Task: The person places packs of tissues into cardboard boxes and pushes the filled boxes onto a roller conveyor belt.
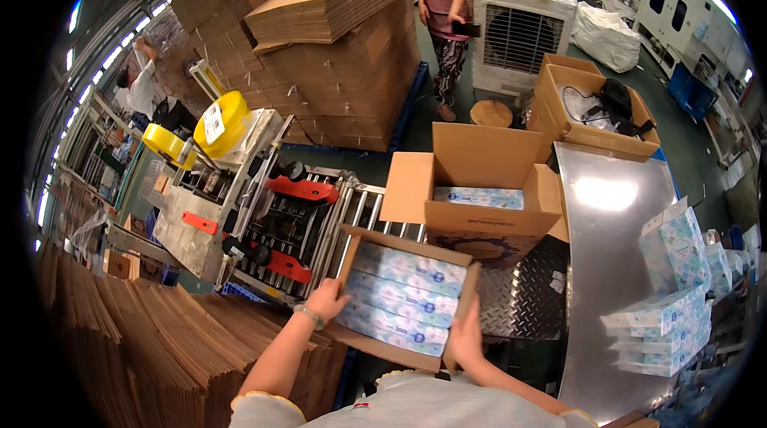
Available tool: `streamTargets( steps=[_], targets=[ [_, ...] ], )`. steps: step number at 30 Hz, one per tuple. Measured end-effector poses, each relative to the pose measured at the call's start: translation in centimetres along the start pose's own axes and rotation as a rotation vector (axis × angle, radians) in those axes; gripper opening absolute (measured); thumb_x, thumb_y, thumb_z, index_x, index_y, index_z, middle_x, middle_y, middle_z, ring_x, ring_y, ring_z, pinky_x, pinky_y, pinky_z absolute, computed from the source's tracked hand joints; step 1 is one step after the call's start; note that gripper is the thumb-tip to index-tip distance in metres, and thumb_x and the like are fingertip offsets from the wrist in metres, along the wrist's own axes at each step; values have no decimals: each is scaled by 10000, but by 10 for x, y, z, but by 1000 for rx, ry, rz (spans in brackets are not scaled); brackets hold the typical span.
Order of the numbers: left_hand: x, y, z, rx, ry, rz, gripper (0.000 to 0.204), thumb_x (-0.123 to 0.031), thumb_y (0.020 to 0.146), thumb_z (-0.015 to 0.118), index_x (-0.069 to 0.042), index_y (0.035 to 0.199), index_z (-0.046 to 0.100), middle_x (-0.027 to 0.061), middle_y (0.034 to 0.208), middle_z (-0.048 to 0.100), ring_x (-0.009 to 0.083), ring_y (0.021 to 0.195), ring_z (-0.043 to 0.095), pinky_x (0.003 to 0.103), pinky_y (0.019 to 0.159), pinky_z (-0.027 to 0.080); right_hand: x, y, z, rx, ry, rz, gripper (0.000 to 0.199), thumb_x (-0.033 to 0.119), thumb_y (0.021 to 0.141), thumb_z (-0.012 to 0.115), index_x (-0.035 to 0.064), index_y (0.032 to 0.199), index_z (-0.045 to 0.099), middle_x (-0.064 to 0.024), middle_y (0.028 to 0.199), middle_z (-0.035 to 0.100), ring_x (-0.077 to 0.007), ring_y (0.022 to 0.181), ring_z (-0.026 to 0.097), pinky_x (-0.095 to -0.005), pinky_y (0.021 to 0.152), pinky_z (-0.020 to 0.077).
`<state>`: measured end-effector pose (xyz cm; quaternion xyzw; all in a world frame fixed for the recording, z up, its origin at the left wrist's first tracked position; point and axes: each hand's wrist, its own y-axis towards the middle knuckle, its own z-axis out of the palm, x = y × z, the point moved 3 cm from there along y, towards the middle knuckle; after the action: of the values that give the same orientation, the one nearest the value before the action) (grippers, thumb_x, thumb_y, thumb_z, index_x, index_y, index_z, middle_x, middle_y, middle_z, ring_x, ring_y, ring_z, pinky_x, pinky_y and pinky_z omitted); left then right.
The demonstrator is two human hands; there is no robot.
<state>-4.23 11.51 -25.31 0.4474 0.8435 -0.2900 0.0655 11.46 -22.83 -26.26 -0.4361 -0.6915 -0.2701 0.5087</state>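
Both my hands grip a cardboard box filled with blue-and-white patterned packs lying in rows. My left hand holds its left side, with the fingers closed over the edge. On the right side, my right hand is closed around the wall near the close corner; some of its fingers are hidden. The box sits tilted at the near end of a roller conveyor. Just beyond it stands a second open carton, flaps up, with similar packs inside.
A taping machine with yellow tape rolls and red guides stands left. Flat cardboard sheets fill the lower left. A metal table on the right bears stacked packs. Beyond are carton stacks, an air cooler and a person.
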Motion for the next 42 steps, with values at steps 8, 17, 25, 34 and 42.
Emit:
streamTargets(
  steps=[8,17,25,34,42],
  targets=[
    [-5,0,-15,625,-16,384,1264,-704,694,805,81,1525,264,322,1533,362,424,1346,476,426,1138,386,6,80,124,835,-826,-159,983,765,920,410,85,1612,250,-194,1685,146,-305,1578,79,-623,1224,9],
    [-87,84,-84,-658,345,492,945,-578,794,744,-107,1533,391,163,1578,377,326,1472,343,595,1212,178,-35,66,124,383,-827,-397,848,558,894,643,59,1531,388,-181,1581,358,-302,1521,251,-622,1222,121],
    [12,4,64,-394,217,137,823,-579,924,575,-102,1563,372,105,1613,376,262,1514,301,624,1215,134,-52,59,121,99,-82,70,1125,391,794,847,-52,1563,156,-277,1609,206,-408,1494,234,-496,1235,188],
    [91,118,-15,-395,265,181,852,-603,920,547,-99,1574,334,120,1652,298,276,1544,237,725,1170,97,-38,119,240,-163,278,291,681,317,1062,533,-35,1554,219,-271,1449,466,-341,1317,504,-407,1090,406],
    [202,164,-91,-416,257,-101,809,-473,950,570,25,1540,330,178,1628,328,281,1555,206,602,1236,77,15,236,377,23,194,16,704,180,1030,577,-61,1560,182,-281,1456,488,-352,1341,503,-417,1121,383]
  ],
)
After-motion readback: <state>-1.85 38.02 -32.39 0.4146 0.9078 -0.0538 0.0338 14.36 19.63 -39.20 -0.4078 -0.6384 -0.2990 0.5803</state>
